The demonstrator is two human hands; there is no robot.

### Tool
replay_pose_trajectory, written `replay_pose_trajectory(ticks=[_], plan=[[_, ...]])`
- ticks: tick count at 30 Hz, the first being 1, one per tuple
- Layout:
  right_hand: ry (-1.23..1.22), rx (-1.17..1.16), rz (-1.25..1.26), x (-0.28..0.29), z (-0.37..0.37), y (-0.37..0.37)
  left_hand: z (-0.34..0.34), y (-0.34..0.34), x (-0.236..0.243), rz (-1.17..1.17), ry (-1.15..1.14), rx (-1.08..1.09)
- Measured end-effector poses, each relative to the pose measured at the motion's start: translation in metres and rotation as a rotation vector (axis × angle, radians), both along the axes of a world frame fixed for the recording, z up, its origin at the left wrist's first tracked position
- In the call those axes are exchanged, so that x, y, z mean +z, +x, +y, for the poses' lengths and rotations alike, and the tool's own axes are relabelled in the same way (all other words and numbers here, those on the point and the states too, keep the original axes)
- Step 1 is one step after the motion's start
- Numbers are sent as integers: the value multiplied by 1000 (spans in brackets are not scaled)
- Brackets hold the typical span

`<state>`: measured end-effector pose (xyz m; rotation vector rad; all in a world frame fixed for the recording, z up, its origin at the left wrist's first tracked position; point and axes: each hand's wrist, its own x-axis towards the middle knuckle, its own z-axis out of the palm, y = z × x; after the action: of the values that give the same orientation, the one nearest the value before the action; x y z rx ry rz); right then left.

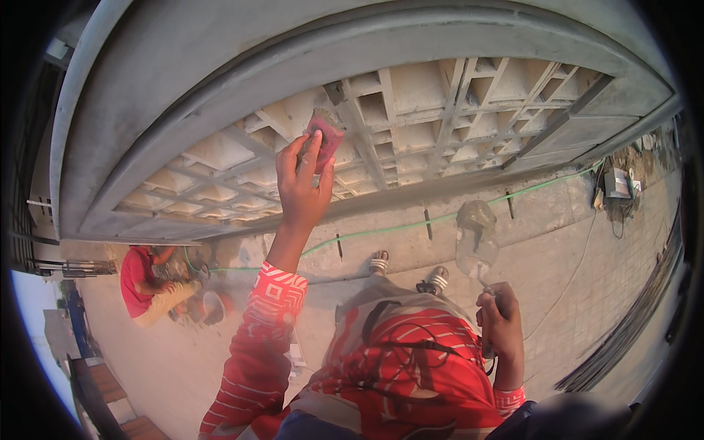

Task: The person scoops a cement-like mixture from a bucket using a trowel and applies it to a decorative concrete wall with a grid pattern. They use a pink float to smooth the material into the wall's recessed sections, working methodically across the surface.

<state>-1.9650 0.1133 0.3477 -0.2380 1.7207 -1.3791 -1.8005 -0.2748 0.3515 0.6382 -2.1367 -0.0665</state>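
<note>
My left hand (304, 183) is raised to the grey lattice wall panel (356, 132). Its fingers press a dark pink, sponge-like pad (330, 147) against one of the bars. A smear of wet grey mortar (335, 92) shows just above the pad. Low on the right, my right hand (502, 319) is wrapped round the handle of a trowel (475, 262). The trowel's blade points away from me and carries a lump of grey mortar (477, 218). Part of the handle is hidden by my fingers.
A green hose (396, 229) runs along the ledge at the wall's foot. At left, a person in red (139, 282) crouches by a bucket (214, 308). A pale box with cables (622, 183) sits at far right, and long dark rods (616, 345) lie on the paving.
</note>
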Motion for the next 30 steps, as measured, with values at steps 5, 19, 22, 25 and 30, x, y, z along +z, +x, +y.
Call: replay_pose_trajectory(ticks=[5,19,22,25,30], plan=[[15,-19,5,1,-3,6,-44,-1,2,-148,-454,24],[23,-103,-34,-1,-9,23,-79,-11,8,-178,-647,24],[23,-99,-39,0,-10,23,-82,-14,8,-168,-652,50],[-2,-111,-85,0,-10,24,-84,-15,8,-167,-659,87],[-7,-95,-52,-2,-11,22,-80,-18,11,-213,-698,120]])
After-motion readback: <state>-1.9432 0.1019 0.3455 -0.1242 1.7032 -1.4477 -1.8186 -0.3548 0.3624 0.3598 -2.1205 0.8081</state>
